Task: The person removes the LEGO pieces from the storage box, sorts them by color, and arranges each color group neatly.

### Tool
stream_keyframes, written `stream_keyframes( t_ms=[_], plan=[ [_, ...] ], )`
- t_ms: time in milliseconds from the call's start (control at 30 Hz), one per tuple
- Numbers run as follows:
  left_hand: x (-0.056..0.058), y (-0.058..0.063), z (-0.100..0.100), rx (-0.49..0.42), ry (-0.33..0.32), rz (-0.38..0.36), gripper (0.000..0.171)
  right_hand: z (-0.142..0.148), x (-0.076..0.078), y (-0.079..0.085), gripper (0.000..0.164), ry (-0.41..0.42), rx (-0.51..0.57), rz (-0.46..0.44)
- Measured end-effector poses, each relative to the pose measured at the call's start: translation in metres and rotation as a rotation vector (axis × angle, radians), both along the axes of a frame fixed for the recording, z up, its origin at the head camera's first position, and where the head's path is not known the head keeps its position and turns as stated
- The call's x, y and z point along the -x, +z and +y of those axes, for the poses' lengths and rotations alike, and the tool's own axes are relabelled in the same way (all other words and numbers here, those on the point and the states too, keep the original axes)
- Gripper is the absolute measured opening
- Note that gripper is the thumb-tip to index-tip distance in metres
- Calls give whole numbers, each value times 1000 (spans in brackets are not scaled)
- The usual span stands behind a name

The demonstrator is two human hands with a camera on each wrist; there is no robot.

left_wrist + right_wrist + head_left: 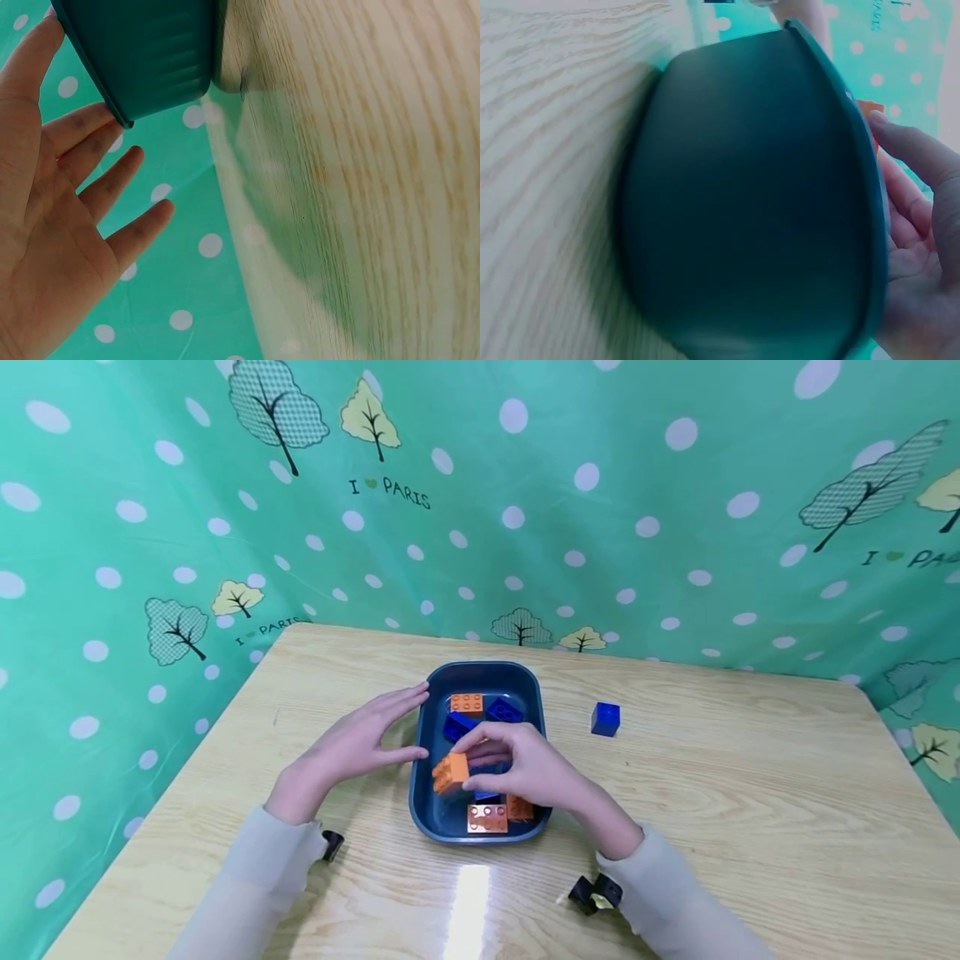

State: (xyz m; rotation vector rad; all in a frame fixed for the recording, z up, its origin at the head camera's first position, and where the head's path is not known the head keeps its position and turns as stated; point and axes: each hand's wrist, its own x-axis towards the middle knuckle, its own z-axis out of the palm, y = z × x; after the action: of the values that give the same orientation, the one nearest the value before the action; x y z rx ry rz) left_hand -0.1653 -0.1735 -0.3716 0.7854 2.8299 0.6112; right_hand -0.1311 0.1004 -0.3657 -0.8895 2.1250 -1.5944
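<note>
pinching an orange brick (453, 772) between thumb and fingers of the right hand (521, 764), holding it above the dark blue tray (483, 675) with its studs facing left. spreading the left hand (363, 735) wide at the tray's left side, touching the rim with the thumb and a fingertip. showing a far orange brick (467, 702) inside, with a blue pair of bricks (506, 710) lying just right and just near of it. showing two near orange bricks (487, 818) close together at the tray's near end, and partly hiding a covered blue brick (486, 795) below the right hand. showing a lone blue brick (605, 719) resting on the wooden table (712, 793), right of the tray and apart from it. wearing pale sleeves (255, 868) on both arms. showing a green dotted cloth (450, 577) hanging beyond the table's far edge.
</note>
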Motion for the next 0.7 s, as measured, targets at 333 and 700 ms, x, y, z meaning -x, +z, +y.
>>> stream_keyframes(
  t_ms=[333,700],
  plan=[
    [0,-2,-1,-10,-4,11,86,23,-4,0,33,-171,77,-93],
    [0,-2,-1,-14,-11,19,86,34,-7,0,34,-227,66,-102]
  ],
)
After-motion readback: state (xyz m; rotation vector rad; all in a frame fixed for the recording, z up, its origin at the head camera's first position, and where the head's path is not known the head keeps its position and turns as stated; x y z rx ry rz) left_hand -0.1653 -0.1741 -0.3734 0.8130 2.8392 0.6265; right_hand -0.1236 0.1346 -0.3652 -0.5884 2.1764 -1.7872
